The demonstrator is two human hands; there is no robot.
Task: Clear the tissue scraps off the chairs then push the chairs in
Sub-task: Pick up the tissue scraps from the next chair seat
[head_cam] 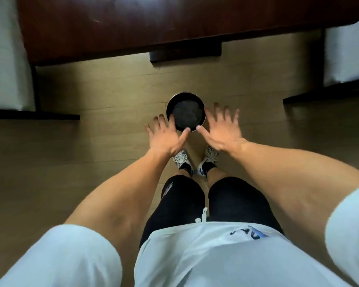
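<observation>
A round black bin (202,106) stands on the wooden floor in front of my feet, with grey crumpled tissue scraps (187,114) inside it. My left hand (166,136) is spread flat at the bin's left side and my right hand (222,129) is spread flat at its right side, both holding nothing. A white-seated chair (7,59) with a dark frame stands at the left edge. A second white-seated chair (348,56) stands at the right edge. No scraps show on the visible parts of the seats.
A dark brown wooden table (174,23) runs across the top, its dark foot (184,53) on the floor behind the bin. Both chairs flank the open floor where I stand, their dark base rails reaching toward the middle.
</observation>
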